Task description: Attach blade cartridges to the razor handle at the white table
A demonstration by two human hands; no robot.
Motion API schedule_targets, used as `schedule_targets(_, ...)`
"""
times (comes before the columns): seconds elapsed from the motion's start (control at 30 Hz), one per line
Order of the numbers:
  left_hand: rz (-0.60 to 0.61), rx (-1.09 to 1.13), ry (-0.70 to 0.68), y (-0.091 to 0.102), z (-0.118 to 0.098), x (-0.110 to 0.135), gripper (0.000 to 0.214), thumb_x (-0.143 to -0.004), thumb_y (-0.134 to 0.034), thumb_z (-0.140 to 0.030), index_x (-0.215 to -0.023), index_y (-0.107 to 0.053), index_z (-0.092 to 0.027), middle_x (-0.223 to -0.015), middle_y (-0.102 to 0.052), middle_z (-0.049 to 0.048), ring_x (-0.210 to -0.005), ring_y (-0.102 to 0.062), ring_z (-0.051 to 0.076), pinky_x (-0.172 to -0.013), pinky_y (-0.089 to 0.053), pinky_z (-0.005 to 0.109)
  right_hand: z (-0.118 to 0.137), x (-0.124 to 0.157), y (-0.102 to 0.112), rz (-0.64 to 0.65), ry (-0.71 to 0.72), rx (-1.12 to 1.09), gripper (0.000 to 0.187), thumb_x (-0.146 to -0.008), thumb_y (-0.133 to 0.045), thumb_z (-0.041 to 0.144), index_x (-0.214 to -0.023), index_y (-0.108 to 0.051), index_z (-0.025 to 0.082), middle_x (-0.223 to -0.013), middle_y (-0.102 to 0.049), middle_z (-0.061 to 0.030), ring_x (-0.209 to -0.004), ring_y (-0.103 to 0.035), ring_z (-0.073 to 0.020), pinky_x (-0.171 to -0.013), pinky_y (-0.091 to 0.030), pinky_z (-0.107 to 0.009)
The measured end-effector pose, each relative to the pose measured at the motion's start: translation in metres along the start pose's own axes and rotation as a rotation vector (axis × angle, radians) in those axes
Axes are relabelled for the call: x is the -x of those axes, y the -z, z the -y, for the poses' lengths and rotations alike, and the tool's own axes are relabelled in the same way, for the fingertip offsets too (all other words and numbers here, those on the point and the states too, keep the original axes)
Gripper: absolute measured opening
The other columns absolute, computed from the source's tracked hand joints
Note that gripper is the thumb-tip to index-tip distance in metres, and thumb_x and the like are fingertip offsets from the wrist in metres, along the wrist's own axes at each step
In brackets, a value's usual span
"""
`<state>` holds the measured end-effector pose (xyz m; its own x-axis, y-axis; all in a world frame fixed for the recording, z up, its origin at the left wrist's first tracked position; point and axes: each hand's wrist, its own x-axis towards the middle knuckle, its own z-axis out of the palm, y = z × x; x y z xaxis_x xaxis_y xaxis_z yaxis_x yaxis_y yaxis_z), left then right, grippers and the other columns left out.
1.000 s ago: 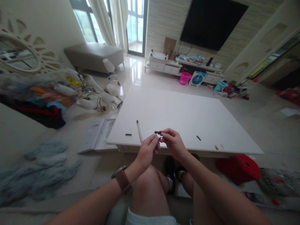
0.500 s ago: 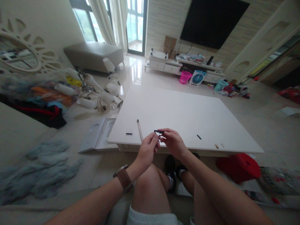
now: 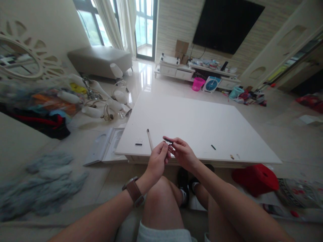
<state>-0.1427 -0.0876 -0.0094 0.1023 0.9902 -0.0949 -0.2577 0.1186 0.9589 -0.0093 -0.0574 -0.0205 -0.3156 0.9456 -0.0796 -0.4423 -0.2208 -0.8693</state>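
Observation:
Above the near edge of the white table (image 3: 186, 114), my two hands meet around a small item. My right hand (image 3: 183, 153) pinches a short black strip (image 3: 167, 139) between fingers and thumb. Just under the strip, my left hand (image 3: 158, 159) grips a small shiny silvery piece (image 3: 168, 143), partly hidden by the fingers; its kind is unclear. A slim pale stick with a dark tip (image 3: 149, 138) lies left of my hands. Farther left is a small clear piece with a black strip (image 3: 138, 142). A small dark stick (image 3: 213, 147) rests to the right.
A tiny brown piece (image 3: 232, 157) lies near the table's front right edge. A red stool-like object (image 3: 254, 179) stands on the floor at right. An open white box (image 3: 101, 146) and a lamp with several white shades (image 3: 114, 105) are at left.
The black strip has tilted and shifted slightly left with my right hand. My left hand stays nearly in place, and the view has moved a little.

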Motion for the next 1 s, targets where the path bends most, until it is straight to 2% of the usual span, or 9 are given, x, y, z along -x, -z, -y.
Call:
schedule_targets(0.13,0.003,0.013,-0.019,-0.0002,-0.0002,-0.0003,0.05,-0.088,-0.052,-0.066,-0.073,-0.049,-0.018,-0.059,-0.048,-0.0034,-0.047,-0.039,0.008,-0.042,-0.028,0.02,-0.0021,0.0002,0.0003,0.0,-0.017,-0.041,0.021,-0.077,-0.078,0.031,-0.095,-0.075,0.021,-0.118,-0.072,-0.007,-0.078,-0.058,-0.0143,-0.068,-0.048,-0.028)
schedule_targets(0.27,0.009,0.023,-0.03,0.0002,-0.0001,-0.0001,0.049,-0.089,-0.053,-0.064,-0.072,-0.049,-0.018,-0.058,-0.047,-0.0037,-0.047,-0.039,0.007,-0.043,-0.029,0.02,-0.0009,0.002,-0.0025,0.026,-0.012,-0.077,0.014,-0.079,-0.077,0.029,-0.091,-0.073,0.021,-0.125,-0.069,-0.0064,-0.072,-0.056,-0.0128,-0.064,-0.048,-0.028)
schedule_targets(0.37,0.012,0.029,-0.028,0.0003,-0.0001,0.0005,0.048,-0.09,-0.052,-0.062,-0.072,-0.048,-0.018,-0.058,-0.047,-0.0039,-0.046,-0.038,0.007,-0.043,-0.028,0.02,0.0005,0.0027,-0.0043,0.038,-0.004,-0.09,0.012,-0.08,-0.076,0.028,-0.089,-0.072,0.021,-0.126,-0.068,-0.0065,-0.073,-0.057,-0.0134,-0.064,-0.049,-0.028)
schedule_targets(0.57,0.024,0.032,-0.021,-0.0009,-0.0007,-0.0001,0.048,-0.09,-0.053,-0.062,-0.073,-0.05,-0.018,-0.058,-0.047,-0.0038,-0.045,-0.038,0.007,-0.041,-0.027,0.02,-0.0012,0.0023,-0.0037,0.036,-0.003,-0.097,0.017,-0.081,-0.075,0.028,-0.097,-0.071,0.023,-0.115,-0.07,-0.0055,-0.076,-0.058,-0.0138,-0.064,-0.049,-0.026)
schedule_targets(0.8,0.029,0.03,-0.016,0.0001,0.0014,-0.0004,0.047,-0.09,-0.052,-0.062,-0.073,-0.049,-0.018,-0.056,-0.046,-0.0043,-0.044,-0.037,0.007,-0.041,-0.027,0.02,0.0002,0.003,-0.0025,0.047,0.004,-0.105,0.01,-0.081,-0.075,0.026,-0.088,-0.069,0.022,-0.129,-0.066,-0.0073,-0.077,-0.058,-0.014,-0.064,-0.05,-0.027)
schedule_targets(1.0,0.036,0.027,-0.029,-0.0004,0.0002,-0.0005,0.047,-0.09,-0.052,-0.061,-0.073,-0.051,-0.018,-0.057,-0.047,-0.004,-0.045,-0.037,0.007,-0.041,-0.027,0.02,0.0004,0.0031,-0.0036,0.032,-0.017,-0.095,0.021,-0.079,-0.077,0.033,-0.094,-0.066,0.024,-0.123,-0.068,-0.007,-0.074,-0.057,-0.0147,-0.063,-0.05,-0.029)
